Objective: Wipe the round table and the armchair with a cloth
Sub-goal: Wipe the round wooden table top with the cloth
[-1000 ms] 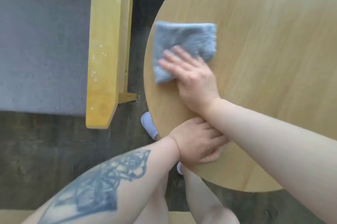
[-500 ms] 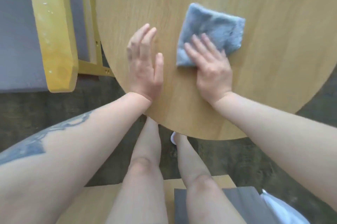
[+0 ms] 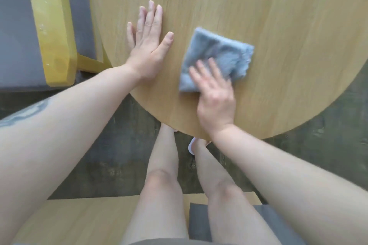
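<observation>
Right hand (image 3: 216, 97) lies flat on the cloth (image 3: 216, 59), fingers straight and a little spread, pressing its near corner to the table (image 3: 278, 15); nothing is curled round or pinched. Cloth is a folded blue-grey square, no real long axis, set cornerwise, on the near part of the top not far from the front rim. Most of it lies ahead of the fingertips and slightly to the right, so a push away from the body would carry it leading into the wide bare stretch of top beyond. Left hand (image 3: 148, 43) is flat on the wood just left of the cloth, apart from it, fingers straight and close together, thumb spread out toward the cloth; it looks like a brace, not a wiping hand. Right hand is plainly the one on the cloth; left is near but holds nothing. Armchair (image 3: 51, 25) stands at the left, its yellow wooden arm beside the table rim, grey seat beyond it; whether arm and rim touch I cannot tell. Judgement: table wipe under way, armchair likely not yet done. Flat palm grip could let the cloth bunch or slip under a fast stroke.
</observation>
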Motion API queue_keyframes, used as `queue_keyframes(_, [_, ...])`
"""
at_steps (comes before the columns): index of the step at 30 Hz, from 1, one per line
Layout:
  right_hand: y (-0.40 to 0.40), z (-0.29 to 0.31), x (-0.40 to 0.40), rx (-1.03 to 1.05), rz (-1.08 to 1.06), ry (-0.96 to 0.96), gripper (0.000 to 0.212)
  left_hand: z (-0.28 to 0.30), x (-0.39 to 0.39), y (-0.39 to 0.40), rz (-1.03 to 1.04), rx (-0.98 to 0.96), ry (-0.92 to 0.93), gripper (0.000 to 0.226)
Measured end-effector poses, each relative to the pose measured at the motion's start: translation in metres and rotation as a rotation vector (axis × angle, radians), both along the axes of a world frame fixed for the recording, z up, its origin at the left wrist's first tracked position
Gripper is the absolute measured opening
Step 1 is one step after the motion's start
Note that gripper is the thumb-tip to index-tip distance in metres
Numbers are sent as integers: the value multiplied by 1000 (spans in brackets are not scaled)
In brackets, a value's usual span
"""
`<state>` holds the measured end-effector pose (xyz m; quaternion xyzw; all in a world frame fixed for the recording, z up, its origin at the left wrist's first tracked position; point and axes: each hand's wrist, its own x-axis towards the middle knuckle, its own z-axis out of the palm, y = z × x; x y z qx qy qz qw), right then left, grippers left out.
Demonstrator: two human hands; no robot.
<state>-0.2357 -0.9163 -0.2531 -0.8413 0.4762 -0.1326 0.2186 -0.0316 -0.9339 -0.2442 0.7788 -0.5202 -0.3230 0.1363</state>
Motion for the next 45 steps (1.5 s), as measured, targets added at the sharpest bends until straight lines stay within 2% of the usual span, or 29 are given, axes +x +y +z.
queue_keyframes(2, [72, 8, 0, 94, 469, -97, 39, 1, -1, 0, -20, 39, -41, 70])
queue_keyframes(3, [88, 16, -2, 157, 581, -148, 36, 1, -1, -1, -33, 52, -57, 70])
queue_keyframes(5, [80, 31, -7, 271, 492, -256, 38, -1, -1, -2, -50, 65, -74, 68])
queue_keyframes(8, [9, 56, -14, 140, 94, -393, 51, -1, 4, -2, 0, 29, -9, 67])
queue_keyframes(11, [-77, 34, -15, -18, -166, -241, 61, 1, 5, 0, 48, -27, 118, 66])
queue_keyframes(13, [-77, 9, 8, -24, -267, -46, 58, -1, 4, 1, 63, -64, 101, 65])
queue_keyframes(15, [-31, -9, 38, -73, -160, 4, 53, -5, 0, 1, 80, -86, 43, 65])
queue_keyframes(18, [41, -3, 66, -34, 258, -129, 43, -6, -2, 1, 82, -94, 12, 63])
queue_keyframes(20, [34, 17, 55, 64, 336, -164, 44, -6, 3, 2, 59, -93, 57, 63])
queue_keyframes(22, [-14, 39, 28, 63, 213, -154, 53, -5, 7, 5, 42, -91, 103, 63])
queue_keyframes(25, [-114, 46, -4, -81, -261, -124, 57, -3, 7, 4, 53, -92, 129, 64])
queue_keyframes(27, [-147, 30, 13, -66, -547, -95, 57, -1, 4, 4, 68, -95, 129, 63])
queue_keyframes(28, [-141, 18, 33, -39, -593, -61, 58, -1, 3, 4, 69, -100, 136, 63])
queue_keyframes(30, [-93, -4, 73, -73, -430, -4, 54, -1, 7, 5, 68, -105, 129, 63])
queue_keyframes(33, [12, -7, 102, -99, 177, -58, 36, -3, 32, 8, 60, -120, 2, 60])
queue_keyframes(34, [33, 1, 100, -65, 325, -73, 37, -3, 45, 9, 19, -122, -43, 59])
queue_keyframes(36, [31, 18, 79, 5, 431, -76, 42, -4, 69, 11, -127, -95, -122, 60])
queue_keyframes(38, [-11, 32, 58, -58, 270, -70, 48, -5, 84, 13, -250, -67, -192, 61])
queue_keyframes(42, [-117, 23, 62, -98, -388, -48, 57, -6, 88, 12, -281, -75, -208, 60])
queue_keyframes(43, [-119, 13, 81, -86, -484, -19, 54, -6, 86, 11, -248, -81, -194, 59])
queue_keyframes(45, [-90, -8, 123, -106, -465, 8, 45, -7, 80, 9, -139, -113, -142, 58])
